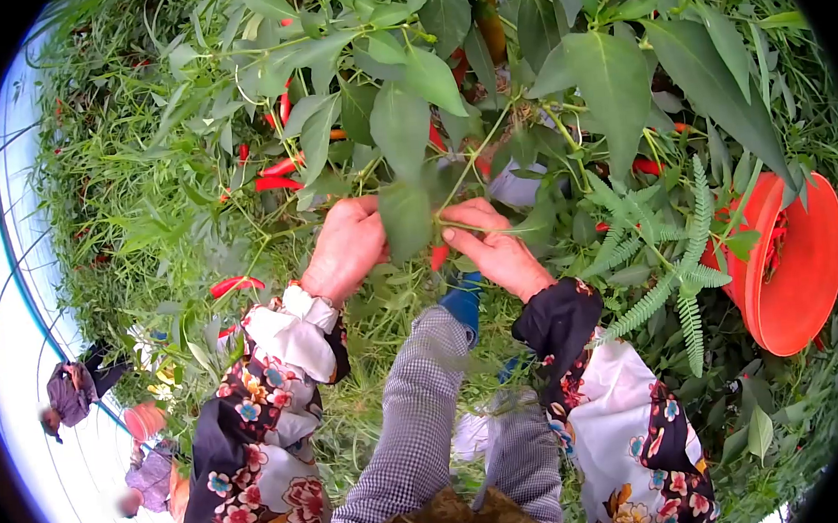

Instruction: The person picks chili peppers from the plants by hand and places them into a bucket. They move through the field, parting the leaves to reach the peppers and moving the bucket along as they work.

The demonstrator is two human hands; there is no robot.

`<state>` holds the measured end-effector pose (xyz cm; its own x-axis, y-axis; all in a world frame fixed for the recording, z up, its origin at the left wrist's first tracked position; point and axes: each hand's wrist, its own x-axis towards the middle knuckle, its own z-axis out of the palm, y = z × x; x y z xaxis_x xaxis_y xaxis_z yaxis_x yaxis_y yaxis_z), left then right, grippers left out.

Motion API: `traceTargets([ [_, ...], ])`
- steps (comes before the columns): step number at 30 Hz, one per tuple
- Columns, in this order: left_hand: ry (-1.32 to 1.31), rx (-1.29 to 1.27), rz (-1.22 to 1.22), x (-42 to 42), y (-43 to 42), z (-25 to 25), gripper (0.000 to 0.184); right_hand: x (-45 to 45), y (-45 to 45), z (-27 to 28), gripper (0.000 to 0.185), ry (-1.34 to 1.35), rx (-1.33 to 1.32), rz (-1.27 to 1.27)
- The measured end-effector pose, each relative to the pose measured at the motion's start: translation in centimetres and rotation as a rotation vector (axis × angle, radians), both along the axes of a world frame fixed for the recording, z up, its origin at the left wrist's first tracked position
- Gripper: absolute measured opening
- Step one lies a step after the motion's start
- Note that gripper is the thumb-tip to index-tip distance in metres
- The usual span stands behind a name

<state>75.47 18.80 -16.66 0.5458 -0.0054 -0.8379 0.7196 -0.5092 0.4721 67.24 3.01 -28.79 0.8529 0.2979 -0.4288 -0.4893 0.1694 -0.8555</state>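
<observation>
My right hand (498, 251) is closed, its thumb and fingers pinched at a thin green stem. Right at those fingertips hangs a small red chili pepper (439, 256). My left hand (348, 249) is curled closed a short way to the left, its fingertips hidden behind a large green leaf (406, 219). Whatever it holds, if anything, does not show. Above both hands spreads the leafy pepper plant (416, 77). More red chili peppers (278, 183) hang to the upper left of my left hand, and another red pepper (237, 286) lies lower left.
To the right, a tilted red bucket (803, 269) contains some red peppers. A fern (687, 272) grows beside it. My legs in checked trousers (405, 408) and a blue boot (463, 307) are below. Two other people (72, 393) are at the far left, near another reddish container (144, 421).
</observation>
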Motion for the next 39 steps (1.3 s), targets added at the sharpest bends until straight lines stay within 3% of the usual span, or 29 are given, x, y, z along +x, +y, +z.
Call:
traceTargets([
  [2,-0.096,-0.148,-0.059,0.2,-2.2,1.8,0.028,0.1,0.1,0.5,0.027,0.059,0.099,0.011],
  [3,-0.129,0.067,-0.244,0.6,-2.8,1.5,0.029,-0.3,0.1,0.8,0.026,0.084,0.087,0.022],
  [8,-0.449,0.332,-0.444,-1.4,-4.5,-0.8,0.028,-2.5,0.1,1.7,0.018,0.355,0.027,0.030],
  [9,-0.459,0.283,-0.486,-2.4,-3.9,-1.9,0.029,-2.7,0.0,2.2,0.019,0.444,0.027,0.046],
  [10,-0.463,0.234,-0.528,-3.2,-3.5,-2.3,0.030,-3.2,0.5,2.4,0.017,0.358,-0.016,0.011],
  [11,-0.461,0.182,-0.569,-3.9,-3.3,-2.8,0.031,-3.9,0.9,2.6,0.018,0.433,0.021,-0.049],
  [12,-0.121,0.161,-0.635,-4.4,-3.0,-3.3,0.032,-4.7,1.1,2.7,0.020,0.511,0.058,-0.109],
  [13,-0.112,0.176,-0.651,-5.1,-2.9,-4.0,0.030,-5.1,1.0,3.0,0.021,0.588,0.093,-0.167],
  [17,-0.224,0.280,-0.721,-7.4,-2.6,-4.5,0.021,-4.6,-2.3,7.8,0.027,0.692,0.124,0.252],
  [19,-0.382,0.352,-0.716,-8.5,-2.2,-4.0,0.019,-4.1,-5.8,12.3,0.027,0.540,0.076,0.316],
  [21,-0.473,0.297,-0.699,-9.2,-1.6,-3.4,0.016,-4.4,-8.5,13.4,0.023,0.519,-0.023,0.133],
  [22,-0.507,0.278,-0.693,-9.6,-1.3,-3.2,0.016,-3.9,-9.8,13.1,0.020,0.498,-0.181,0.130],
  [23,-0.543,0.261,-0.690,-9.9,-0.9,-3.0,0.017,-4.9,-10.5,9.8,0.015,0.197,-0.389,0.102],
  [25,-0.570,0.265,-0.738,-10.6,0.0,-3.1,0.015,-4.3,-9.7,5.5,0.025,-0.003,-0.423,-0.006],
  [27,-0.560,0.287,-0.799,-11.5,1.2,-3.4,0.016,-1.4,-7.9,5.9,0.041,-0.411,-0.419,0.252],
  [28,-0.615,0.268,-0.855,-11.6,1.6,-3.5,0.017,-1.4,-6.6,4.7,0.045,-0.452,-0.277,0.306],
  [29,-0.610,0.267,-0.862,-11.8,2.0,-3.5,0.016,-1.8,-6.1,4.1,0.043,-0.383,-0.252,0.449],
  [31,-0.602,0.256,-0.870,-12.0,2.2,-3.3,0.015,-2.6,-5.3,2.6,0.035,-0.422,-0.209,0.497],
  [34,-0.681,0.242,-0.895,-12.0,2.4,-3.3,0.012,-4.6,-6.0,1.9,0.024,-0.567,-0.420,0.565],
  [39,-0.714,0.383,-1.043,-11.3,1.6,-2.6,0.010,-4.2,-10.2,11.6,0.017,-0.815,-0.888,0.741],
])
